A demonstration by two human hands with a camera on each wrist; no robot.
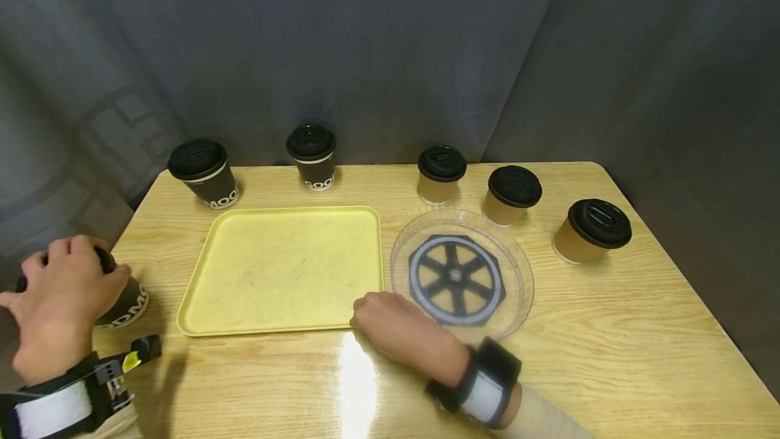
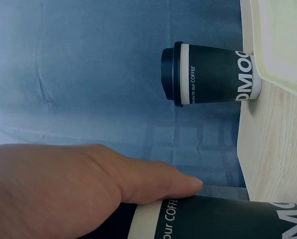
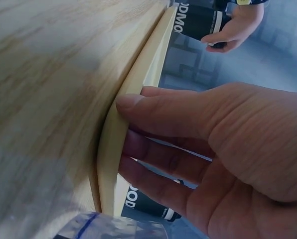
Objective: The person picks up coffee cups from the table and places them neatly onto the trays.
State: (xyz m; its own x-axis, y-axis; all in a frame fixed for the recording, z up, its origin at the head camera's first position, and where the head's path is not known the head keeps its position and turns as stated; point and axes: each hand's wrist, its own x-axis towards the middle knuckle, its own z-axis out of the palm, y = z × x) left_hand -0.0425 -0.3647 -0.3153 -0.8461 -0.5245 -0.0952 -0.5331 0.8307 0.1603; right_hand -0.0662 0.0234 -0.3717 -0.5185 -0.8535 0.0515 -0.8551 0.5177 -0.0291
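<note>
My left hand (image 1: 63,290) grips a dark lidded paper coffee cup (image 1: 124,305) from above at the table's left edge. Its palm and fingers cover most of the black lid, and white lettering shows low on the cup's side. In the left wrist view the thumb (image 2: 158,181) lies along that cup (image 2: 228,219). At the near right corner of the yellow tray (image 1: 280,327), my right hand (image 1: 405,330) pinches the rim. The right wrist view has the thumb on the outer wall of the tray (image 3: 111,139) and the other fingers over the inner side.
Two more dark cups, one at the back left (image 1: 213,181) and one at back centre (image 1: 313,164), stand behind the tray. Right of it sits a round clear dish (image 1: 524,290) with a dark wheel-like pattern. Three brown cups with black lids (image 1: 440,185) curve around the dish's far side.
</note>
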